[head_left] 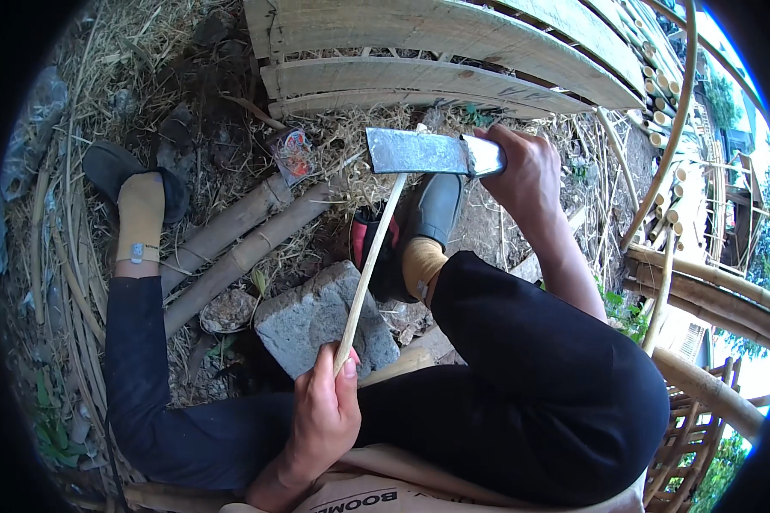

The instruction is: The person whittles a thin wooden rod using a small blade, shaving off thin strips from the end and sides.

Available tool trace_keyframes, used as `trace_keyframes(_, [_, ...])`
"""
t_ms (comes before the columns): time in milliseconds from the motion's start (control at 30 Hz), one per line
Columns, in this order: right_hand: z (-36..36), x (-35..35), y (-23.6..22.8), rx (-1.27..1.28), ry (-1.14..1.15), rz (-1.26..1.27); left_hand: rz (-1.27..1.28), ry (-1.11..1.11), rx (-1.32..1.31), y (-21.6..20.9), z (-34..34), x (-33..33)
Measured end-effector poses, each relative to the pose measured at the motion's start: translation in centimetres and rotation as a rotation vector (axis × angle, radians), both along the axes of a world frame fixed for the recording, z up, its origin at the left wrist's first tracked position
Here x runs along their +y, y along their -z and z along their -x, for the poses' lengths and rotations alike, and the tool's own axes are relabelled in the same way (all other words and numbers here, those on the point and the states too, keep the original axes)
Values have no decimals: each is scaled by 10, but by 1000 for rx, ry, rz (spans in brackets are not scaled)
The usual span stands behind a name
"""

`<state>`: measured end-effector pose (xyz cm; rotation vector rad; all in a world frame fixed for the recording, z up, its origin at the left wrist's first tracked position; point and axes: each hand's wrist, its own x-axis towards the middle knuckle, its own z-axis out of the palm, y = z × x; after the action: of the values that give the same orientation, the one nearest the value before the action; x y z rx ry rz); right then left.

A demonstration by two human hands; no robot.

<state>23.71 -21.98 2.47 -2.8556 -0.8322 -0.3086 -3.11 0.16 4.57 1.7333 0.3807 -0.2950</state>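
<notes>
Pinched in my left hand [327, 410] is the lower end of a thin pale bamboo strip [370, 265], which slants up and away from me. My right hand [522, 171] is wrapped round the handle end of a broad, flat-bladed knife [419, 154], grey and scuffed. Its blade points left and lies across the strip near the far end, with a small tip of the strip showing beyond the blade. Whether the edge has bitten into the strip I cannot tell. Below the strip sits a rough grey stone block [316, 316].
Two bamboo poles [248, 239] lie on straw-strewn ground at the left. A slatted wooden crate [436, 81] stands ahead. Cut bamboo [663, 111] is stacked at the right. A red-and-black object [372, 235] lies beside my right shoe [436, 209]. A crumpled printed packet [293, 156] lies ahead.
</notes>
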Motion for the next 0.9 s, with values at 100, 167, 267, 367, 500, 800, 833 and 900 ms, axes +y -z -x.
trace_keyframes(100, [-3, 3, -1, 15, -1, 5, -4, 5, -1, -3, 3, 3])
trace_keyframes(167, [-3, 3, -9, 20, 25, 18, 13, 17, -1, -8, 2, 5])
trace_keyframes(267, [-22, -26, -13, -50, 271, 71, 38, 110, 60, -19, 0, 5])
trace_keyframes(367, [-22, -59, -35, -71, 261, 0, 30, 69, 14, -22, 6, 10])
trace_keyframes(500, [2, -63, -58, 61, 332, -3, 145, -61, 102, -1, 9, 23])
trace_keyframes(800, [25, -13, -8, 122, -42, 136, 696, -132, 344, 12, -6, 30])
trace_keyframes(833, [26, -11, -7, 127, -50, 138, 696, -178, 321, 12, -7, 33])
trace_keyframes(900, [24, -12, -5, 130, -52, 145, 676, -240, 280, 12, -8, 39])
